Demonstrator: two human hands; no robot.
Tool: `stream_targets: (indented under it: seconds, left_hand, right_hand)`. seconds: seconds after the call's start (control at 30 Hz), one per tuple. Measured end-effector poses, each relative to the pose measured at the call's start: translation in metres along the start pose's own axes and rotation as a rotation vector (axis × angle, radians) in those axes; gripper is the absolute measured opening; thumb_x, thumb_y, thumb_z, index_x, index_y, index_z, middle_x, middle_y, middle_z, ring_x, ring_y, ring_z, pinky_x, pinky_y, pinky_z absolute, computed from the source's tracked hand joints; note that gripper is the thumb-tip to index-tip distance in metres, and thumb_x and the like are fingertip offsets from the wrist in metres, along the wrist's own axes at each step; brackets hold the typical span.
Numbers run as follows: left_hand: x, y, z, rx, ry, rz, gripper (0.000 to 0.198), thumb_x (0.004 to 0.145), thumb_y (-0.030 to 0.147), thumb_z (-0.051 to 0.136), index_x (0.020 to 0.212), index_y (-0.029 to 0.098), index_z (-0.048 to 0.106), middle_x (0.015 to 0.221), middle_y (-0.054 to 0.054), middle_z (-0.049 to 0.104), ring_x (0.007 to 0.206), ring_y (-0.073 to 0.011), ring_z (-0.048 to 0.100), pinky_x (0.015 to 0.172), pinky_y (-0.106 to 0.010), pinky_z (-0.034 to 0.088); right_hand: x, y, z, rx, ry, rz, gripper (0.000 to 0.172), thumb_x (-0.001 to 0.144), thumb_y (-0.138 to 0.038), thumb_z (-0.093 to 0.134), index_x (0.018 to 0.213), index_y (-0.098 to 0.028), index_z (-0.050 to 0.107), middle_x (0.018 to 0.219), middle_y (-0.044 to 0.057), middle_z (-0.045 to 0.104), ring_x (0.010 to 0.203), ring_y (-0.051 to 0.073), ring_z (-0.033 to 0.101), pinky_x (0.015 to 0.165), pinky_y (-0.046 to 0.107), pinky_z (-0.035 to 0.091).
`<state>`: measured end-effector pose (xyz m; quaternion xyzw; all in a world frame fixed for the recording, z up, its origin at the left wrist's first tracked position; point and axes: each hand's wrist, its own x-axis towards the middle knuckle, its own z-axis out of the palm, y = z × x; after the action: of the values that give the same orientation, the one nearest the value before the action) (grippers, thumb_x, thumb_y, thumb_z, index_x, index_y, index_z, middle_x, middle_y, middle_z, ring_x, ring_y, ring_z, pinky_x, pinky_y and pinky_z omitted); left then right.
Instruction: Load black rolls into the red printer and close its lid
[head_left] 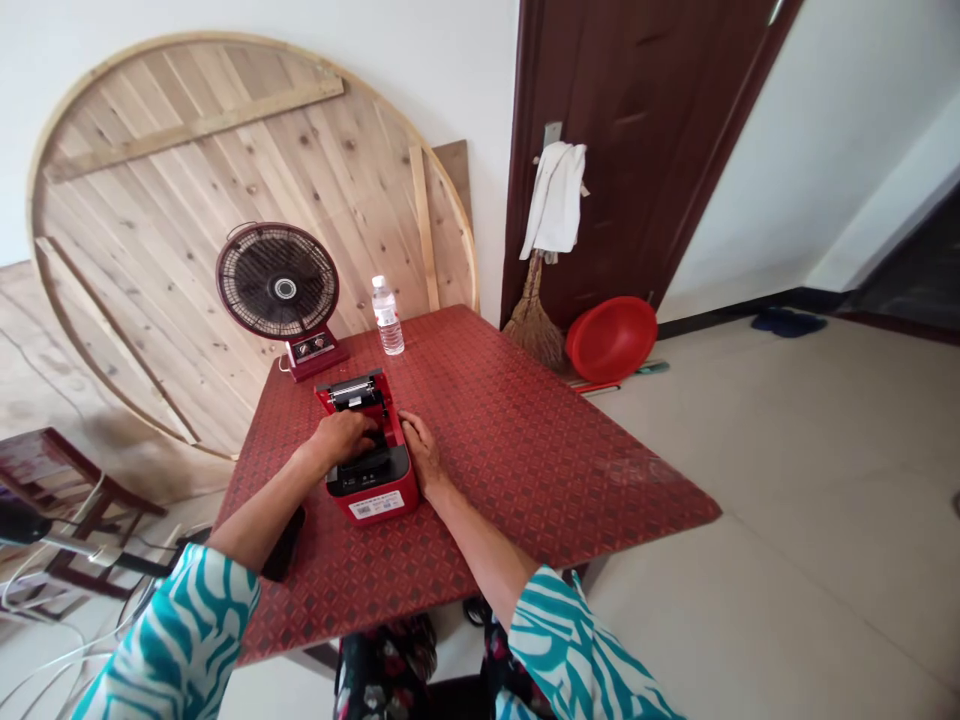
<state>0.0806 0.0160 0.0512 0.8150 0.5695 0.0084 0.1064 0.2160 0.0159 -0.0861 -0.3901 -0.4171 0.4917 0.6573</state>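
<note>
A red and black boxy device (379, 502) stands on the red patterned table (525, 450), its lid raised at the far side and a white label on its near face. My left hand (343, 438) reaches over its left edge, with fingertips inside the opened compartment; what they touch there is hidden. Along the device's right side lies my right hand (424, 452), its fingers resting against the red wall with the thumb side up.
Behind the device are a dark red fan (279, 285) and a water bottle (387, 318). A dark flat object (283, 548) lies left of the device. A large round wooden board (315, 150) leans on the wall; a red basin (613, 340) and broom (534, 318) are by the door.
</note>
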Motion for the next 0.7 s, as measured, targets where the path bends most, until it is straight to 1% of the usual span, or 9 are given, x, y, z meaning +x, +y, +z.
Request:
stream_targets:
  seconds: [0.07,0.13,0.2,0.27,0.4,0.5,0.63,0.7]
  left_hand:
    - [0.005,0.002,0.005,0.084,-0.042,-0.032,0.026,0.07,0.017,0.069,0.092,0.03,0.075,0.094,-0.007,0.075,0.095,-0.0273,0.067,0.077,-0.029,0.047]
    - [0.007,0.003,0.008,0.118,-0.064,-0.039,0.023,0.072,0.017,0.068,0.092,0.027,0.075,0.095,-0.009,0.074,0.095,-0.0286,0.067,0.077,-0.031,0.047]
    - [0.007,0.004,0.009,0.125,-0.065,-0.038,0.019,0.073,0.018,0.067,0.09,0.026,0.074,0.096,-0.011,0.074,0.095,-0.0295,0.067,0.077,-0.032,0.047]
    - [0.006,0.005,0.009,0.138,-0.056,-0.048,0.019,0.074,0.019,0.067,0.091,0.025,0.073,0.096,-0.012,0.074,0.095,-0.0302,0.067,0.078,-0.033,0.047]
    - [0.0,0.009,0.009,0.165,0.024,-0.114,0.029,0.075,0.021,0.065,0.104,0.025,0.069,0.095,-0.012,0.072,0.095,-0.0314,0.067,0.079,-0.036,0.047]
    - [-0.006,0.012,0.009,0.172,0.082,-0.149,0.035,0.076,0.023,0.064,0.111,0.026,0.065,0.101,-0.012,0.071,0.097,-0.0318,0.067,0.08,-0.037,0.047]
    - [-0.02,0.014,0.001,0.099,0.128,-0.088,0.039,0.079,0.023,0.064,0.118,0.03,0.064,0.116,-0.01,0.068,0.103,-0.0317,0.064,0.082,-0.036,0.047]
    - [-0.029,0.013,-0.004,0.019,0.182,-0.06,0.036,0.08,0.024,0.065,0.115,0.031,0.066,0.114,-0.007,0.069,0.102,-0.0289,0.065,0.081,-0.032,0.046]
  right_hand:
    - [-0.001,-0.001,-0.001,-0.012,-0.004,-0.003,0.036,0.08,-0.048,0.054,0.105,-0.027,0.069,0.116,0.002,0.068,0.114,0.023,0.058,0.105,0.04,0.04]
    - [-0.001,-0.002,-0.001,-0.021,-0.003,-0.004,0.036,0.081,-0.047,0.054,0.105,-0.027,0.069,0.116,0.003,0.068,0.114,0.022,0.058,0.105,0.039,0.04]
    - [-0.002,-0.003,-0.001,-0.024,-0.003,-0.005,0.035,0.081,-0.047,0.053,0.105,-0.027,0.069,0.116,0.002,0.068,0.114,0.022,0.058,0.105,0.039,0.039]
    - [-0.002,-0.003,-0.001,-0.022,-0.005,-0.007,0.035,0.081,-0.047,0.053,0.105,-0.027,0.069,0.116,0.002,0.069,0.114,0.022,0.058,0.105,0.039,0.039]
    - [-0.001,-0.003,-0.001,-0.023,-0.002,-0.01,0.034,0.08,-0.046,0.054,0.104,-0.027,0.069,0.114,0.001,0.069,0.112,0.022,0.059,0.105,0.038,0.039]
    - [-0.001,-0.002,-0.001,-0.011,-0.001,-0.01,0.033,0.08,-0.046,0.054,0.103,-0.027,0.07,0.114,0.001,0.069,0.112,0.022,0.059,0.104,0.038,0.039]
    - [0.0,0.001,-0.001,-0.003,-0.015,-0.015,0.033,0.081,-0.045,0.054,0.104,-0.027,0.069,0.114,0.002,0.069,0.112,0.022,0.059,0.104,0.038,0.039]
    - [0.0,0.001,-0.002,-0.006,-0.021,-0.016,0.034,0.081,-0.045,0.054,0.105,-0.027,0.069,0.114,0.002,0.068,0.112,0.022,0.059,0.104,0.039,0.039]
